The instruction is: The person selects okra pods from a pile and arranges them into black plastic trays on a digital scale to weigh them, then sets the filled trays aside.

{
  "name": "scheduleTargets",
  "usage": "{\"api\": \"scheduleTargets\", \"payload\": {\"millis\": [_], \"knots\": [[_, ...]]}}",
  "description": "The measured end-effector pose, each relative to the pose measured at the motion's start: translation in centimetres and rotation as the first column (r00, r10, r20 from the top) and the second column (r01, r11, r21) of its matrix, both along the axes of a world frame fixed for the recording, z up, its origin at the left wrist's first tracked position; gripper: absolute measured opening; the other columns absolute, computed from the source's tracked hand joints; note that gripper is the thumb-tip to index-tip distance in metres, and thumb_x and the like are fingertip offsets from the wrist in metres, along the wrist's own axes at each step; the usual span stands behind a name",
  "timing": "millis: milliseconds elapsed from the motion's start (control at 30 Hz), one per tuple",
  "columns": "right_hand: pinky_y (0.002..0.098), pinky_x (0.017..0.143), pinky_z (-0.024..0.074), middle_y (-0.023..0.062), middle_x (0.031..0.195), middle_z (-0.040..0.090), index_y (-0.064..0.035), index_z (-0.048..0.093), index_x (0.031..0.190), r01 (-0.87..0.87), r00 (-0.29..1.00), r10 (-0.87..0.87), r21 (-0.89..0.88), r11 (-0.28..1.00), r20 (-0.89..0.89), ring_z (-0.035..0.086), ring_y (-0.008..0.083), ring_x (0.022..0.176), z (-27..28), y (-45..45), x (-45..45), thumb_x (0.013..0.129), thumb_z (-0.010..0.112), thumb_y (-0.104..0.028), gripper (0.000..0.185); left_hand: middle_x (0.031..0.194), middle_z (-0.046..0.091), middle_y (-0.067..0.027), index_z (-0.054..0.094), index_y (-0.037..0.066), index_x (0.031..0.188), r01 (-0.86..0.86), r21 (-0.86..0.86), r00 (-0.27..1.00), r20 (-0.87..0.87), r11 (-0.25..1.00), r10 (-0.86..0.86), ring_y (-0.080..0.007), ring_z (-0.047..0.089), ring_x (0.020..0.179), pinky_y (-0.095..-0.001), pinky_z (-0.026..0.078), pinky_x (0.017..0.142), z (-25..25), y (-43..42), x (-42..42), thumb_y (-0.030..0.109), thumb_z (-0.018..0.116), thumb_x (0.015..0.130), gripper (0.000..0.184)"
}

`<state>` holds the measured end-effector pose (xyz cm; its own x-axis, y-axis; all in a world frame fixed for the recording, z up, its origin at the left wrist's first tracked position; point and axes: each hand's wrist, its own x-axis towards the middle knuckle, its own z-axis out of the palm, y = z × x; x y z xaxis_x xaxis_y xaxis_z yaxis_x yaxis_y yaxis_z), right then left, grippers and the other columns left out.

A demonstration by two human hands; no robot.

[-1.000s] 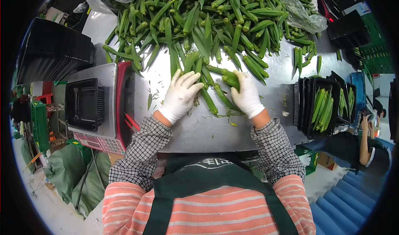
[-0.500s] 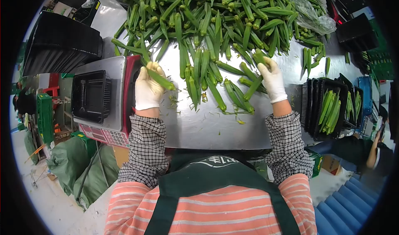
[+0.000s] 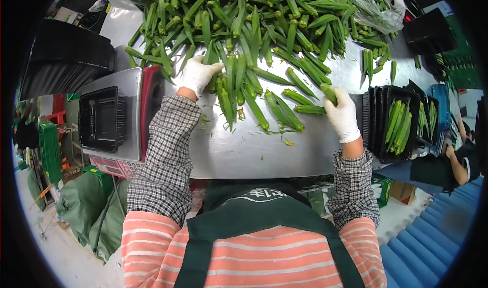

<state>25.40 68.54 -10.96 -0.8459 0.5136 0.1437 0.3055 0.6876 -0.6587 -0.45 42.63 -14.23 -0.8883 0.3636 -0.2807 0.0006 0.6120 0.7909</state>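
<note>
A big heap of green okra (image 3: 264, 18) covers the back of the metal table (image 3: 239, 158), with looser pods nearer its front. My left hand (image 3: 199, 75), in a white glove, is at the left side of these loose pods, fingers bent around something I cannot make out. At the right, my gloved right hand (image 3: 342, 112) is closed on an okra pod (image 3: 329, 93), which sticks out past the fingertips. Several separate pods (image 3: 300, 97) lie between the two hands.
At the left, a black tray (image 3: 102, 119) rests on a scale (image 3: 133, 135), near stacked black trays (image 3: 66, 59). Okra-filled black trays (image 3: 399, 127) stand at the right. Clear plastic (image 3: 373, 13) borders the heap. Another person (image 3: 455, 161) is at the far right.
My left hand moved from beside the scale to the loose pods; the pod it held no longer shows in it. My right hand came down and nearer the filled trays, holding a pod.
</note>
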Motion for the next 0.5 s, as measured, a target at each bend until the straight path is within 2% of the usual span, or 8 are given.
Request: {"api": "scheduleTargets", "payload": {"millis": [67,167,200,267,333,367,400,500], "knots": [[0.0401,0.077,0.0458,0.0154,0.088,0.06,-0.0045,0.062,0.093,-0.174,0.982,0.159,0.167,0.97,0.1,0.056,0.0342,0.085,0.0,0.3,0.5,0.073,0.061,-0.005,0.02,0.082,0.066,-0.0108,0.063,-0.004,0.096,-0.053,0.033,0.998,-0.043,0.998,0.055,-0.017,0.061,0.069,-0.0278,0.048,0.063,-0.4,0.0,0.4,0.017,0.07,0.073,0.032],[0.0409,0.079,0.045,0.0141,0.092,0.06,-0.0061,0.063,0.093,-0.341,0.916,0.275,0.204,0.918,0.293,0.055,0.0325,0.088,-0.5,-0.8,1.8,0.071,0.062,-0.005,0.023,0.075,0.06,-0.0052,0.063,-0.003,0.091,-0.268,0.398,0.963,0.109,0.877,0.245,-0.0136,0.055,0.062,-0.0282,0.045,0.057,1.6,-2.2,1.1,0.012,0.065,0.077,0.021],[0.0409,0.08,0.0446,0.0141,0.095,0.059,-0.0058,0.063,0.095,-0.332,0.923,0.266,0.225,0.916,0.279,0.054,0.0325,0.09,-0.7,-1.4,2.3,0.07,0.061,-0.004,0.025,0.073,0.058,-0.0038,0.062,-0.001,0.089,-0.364,0.516,0.93,0.239,0.775,0.278,-0.011,0.052,0.06,-0.0265,0.043,0.055,2.4,-3.3,1.5,0.014,0.066,0.078,0.019],[0.0409,0.082,0.0438,0.0141,0.101,0.058,-0.0053,0.063,0.097,-0.32,0.934,0.255,0.266,0.909,0.251,0.053,0.0324,0.094,-0.9,-2.8,3.2,0.069,0.06,-0.001,0.028,0.073,0.058,-0.0027,0.06,0.001,0.086,-0.416,0.537,0.883,0.43,0.734,0.187,-0.0096,0.051,0.06,-0.0255,0.042,0.055,3.3,-5.7,2.2,0.016,0.067,0.079,0.018],[0.041,0.084,0.0426,0.0141,0.105,0.056,-0.0061,0.062,0.101,-0.271,0.94,0.183,0.304,0.913,0.286,0.052,0.0327,0.097,-1.1,-3.4,3.6,0.07,0.062,-0.003,0.031,0.073,0.058,-0.0024,0.059,0.002,0.083,-0.365,0.398,0.916,0.315,0.842,0.249,-0.0098,0.051,0.06,-0.0253,0.043,0.056,4.7,-5.6,4.8,0.014,0.068,0.079,0.016],[0.0411,0.084,0.0425,0.0144,0.105,0.056,-0.0064,0.061,0.101,-0.255,0.941,0.16,0.312,0.915,0.299,0.052,0.0326,0.097,-1.5,-3.6,3.9,0.07,0.063,-0.004,0.031,0.073,0.058,-0.0023,0.06,0.001,0.086,-0.255,0.354,0.961,0.195,0.9,0.195,-0.0107,0.053,0.062,-0.0254,0.044,0.057,3.6,-5.7,5.8,0.013,0.067,0.079,0.015],[0.0412,0.083,0.0424,0.0147,0.105,0.056,-0.0066,0.061,0.102,-0.238,0.941,0.135,0.322,0.916,0.312,0.052,0.0325,0.097,-1.8,-3.6,4.0,0.07,0.063,-0.006,0.032,0.077,0.062,-0.0052,0.061,-0.002,0.09,-0.209,0.34,0.971,0.185,0.917,0.153,-0.0124,0.057,0.066,-0.0255,0.046,0.062,5.1,-4.5,7.7,0.013,0.067,0.077,0.021],[0.0406,0.079,0.044,0.0164,0.101,0.057,-0.0063,0.058,0.1,-0.192,0.969,0.142,0.252,0.949,0.203,0.053,0.0344,0.09,-2.2,-2.4,4.3,0.073,0.063,-0.005,0.027,0.083,0.065,-0.0097,0.061,-0.005,0.096,-0.084,0.127,0.996,-0.003,0.988,0.085,-0.0144,0.061,0.072,-0.0265,0.049,0.067,1.6,-3.5,8.6,0.012,0.068,0.076,0.028]]}}
